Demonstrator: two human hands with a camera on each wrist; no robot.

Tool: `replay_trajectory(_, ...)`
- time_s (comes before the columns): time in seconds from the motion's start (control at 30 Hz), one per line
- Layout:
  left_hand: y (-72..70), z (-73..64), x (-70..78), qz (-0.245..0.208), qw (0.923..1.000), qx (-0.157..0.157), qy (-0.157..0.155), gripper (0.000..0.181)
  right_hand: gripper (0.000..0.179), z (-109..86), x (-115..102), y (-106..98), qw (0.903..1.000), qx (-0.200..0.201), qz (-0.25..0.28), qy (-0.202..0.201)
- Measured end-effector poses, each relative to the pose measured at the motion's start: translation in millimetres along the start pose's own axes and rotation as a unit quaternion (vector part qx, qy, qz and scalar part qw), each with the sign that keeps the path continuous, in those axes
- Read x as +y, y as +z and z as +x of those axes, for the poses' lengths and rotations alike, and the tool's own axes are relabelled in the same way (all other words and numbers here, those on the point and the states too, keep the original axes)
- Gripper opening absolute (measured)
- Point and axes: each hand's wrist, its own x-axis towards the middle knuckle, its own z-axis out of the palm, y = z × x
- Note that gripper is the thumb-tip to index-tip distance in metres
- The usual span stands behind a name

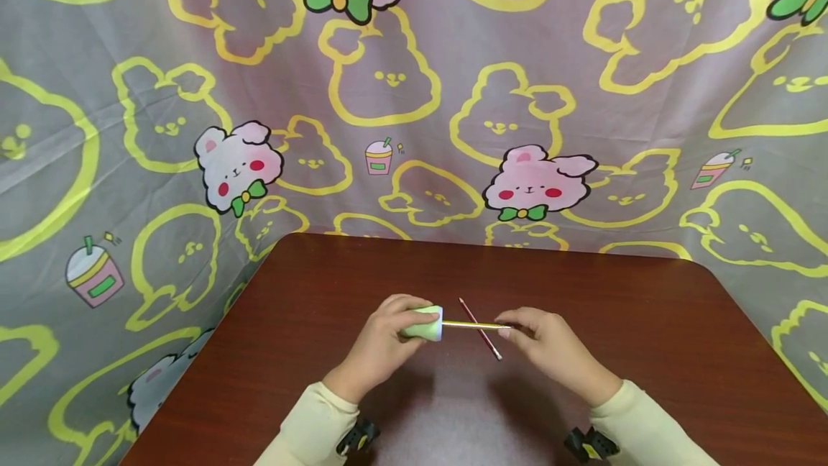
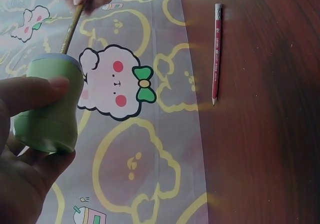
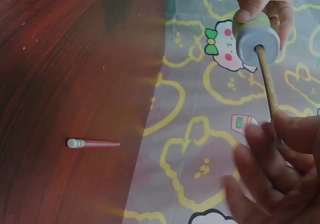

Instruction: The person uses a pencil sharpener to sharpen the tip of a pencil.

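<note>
The left hand [image 1: 380,335] is gripping a green pencil sharpener [image 1: 419,329], fingers and thumb curling round its body, and is holding it above the reddish-brown table [image 1: 595,293]. The sharpener's pale bluish end is facing the right hand [image 1: 551,342], and a yellow-striped pencil [image 1: 461,323] is sticking out of the hole there. The right hand is pinching that pencil near its outer end between thumb and fingers; its other fingers are blurring in the right wrist view, so their exact bend is hard to judge. A red pencil [image 2: 216,57] (the one with the white eraser) is lying on the table.
</note>
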Motion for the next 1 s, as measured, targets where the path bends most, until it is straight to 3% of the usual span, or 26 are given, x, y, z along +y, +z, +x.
replay_trajectory(0.23,0.0,-1.4,-0.4,-0.027,0.9989,0.0,-0.038,0.043,0.026,-0.9,5,8,0.9918,0.089,0.008,-0.091)
replay_trajectory(0.53,-1.3,-1.6,0.3,-0.056,0.9954,0.003,-0.078,0.041,0.028,-0.6,9,11,0.9745,0.133,-0.027,-0.179)
replay_trajectory(0.77,-3.0,-1.4,1.7,-0.082,0.9894,-0.005,-0.12,0.042,0.033,-0.2,9,10,0.9669,0.144,-0.021,-0.21)
replay_trajectory(0.9,-3.5,-0.7,2.5,-0.099,0.9851,-0.008,-0.14,0.042,0.009,1.3,11,10,0.9569,0.16,-0.02,-0.241)
replay_trajectory(1.0,-3.0,0.1,3.1,-0.103,0.984,-0.009,-0.145,0.042,0.029,2.3,11,12,0.9455,0.18,-0.049,-0.267)
